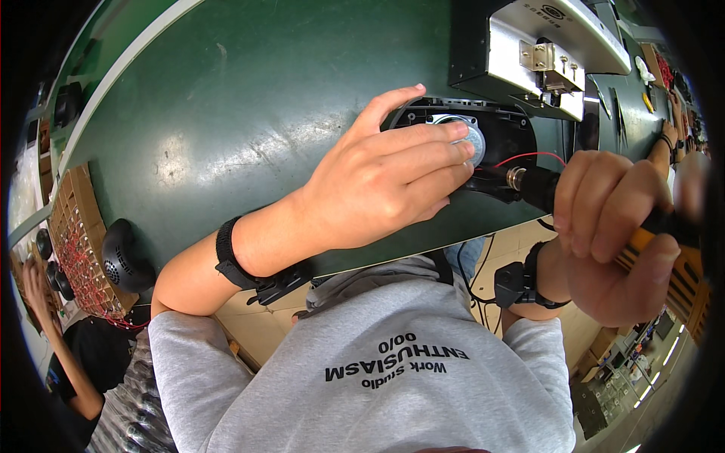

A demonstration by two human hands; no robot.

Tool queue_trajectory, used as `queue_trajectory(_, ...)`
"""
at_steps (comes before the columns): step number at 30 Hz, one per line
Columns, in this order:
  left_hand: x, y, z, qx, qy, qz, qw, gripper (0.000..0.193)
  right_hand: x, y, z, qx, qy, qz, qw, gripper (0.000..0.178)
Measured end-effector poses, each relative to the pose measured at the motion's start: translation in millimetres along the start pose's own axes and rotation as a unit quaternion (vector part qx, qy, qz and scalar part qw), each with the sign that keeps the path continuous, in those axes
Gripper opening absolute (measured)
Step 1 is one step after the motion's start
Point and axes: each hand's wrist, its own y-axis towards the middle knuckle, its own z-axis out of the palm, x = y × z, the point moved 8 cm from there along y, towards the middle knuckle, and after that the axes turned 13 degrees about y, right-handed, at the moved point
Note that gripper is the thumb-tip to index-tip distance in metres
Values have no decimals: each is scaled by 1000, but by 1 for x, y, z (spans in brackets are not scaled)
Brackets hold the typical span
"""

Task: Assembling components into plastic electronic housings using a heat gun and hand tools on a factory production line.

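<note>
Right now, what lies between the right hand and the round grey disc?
In the head view, a handheld tool's black nose and metal collar lie between the right hand and disc; a red wire arches alongside.

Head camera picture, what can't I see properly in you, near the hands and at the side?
In the head view:
Round metal disc: partly hidden by the left hand.
Tool: its handle is partly covered by the right hand; its thin tip is too dark against the black case.
Red wire: its far end is lost near the right hand.
Another person's hand: too small to tell what it touches.
</note>
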Motion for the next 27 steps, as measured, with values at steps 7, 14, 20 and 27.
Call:
queue_trajectory(7, -1, -1, 0, -4, 7, 0, 1000, 39, 0, -4, 2, -5, 12, -20, 1000, 33)
queue_trajectory(14, -1, -2, 0, -8, 18, 3, 1000, 39, 0, -4, 6, -17, 8, -22, 1000, 32)
queue_trajectory(20, -2, -1, 0, -3, 25, 10, 1000, 40, -1, -6, 4, -14, -5, -21, 1000, 30)
queue_trajectory(27, -2, -2, 1, 1, 37, 15, 999, 41, 2, -3, 11, -20, -49, 11, 999, 34)
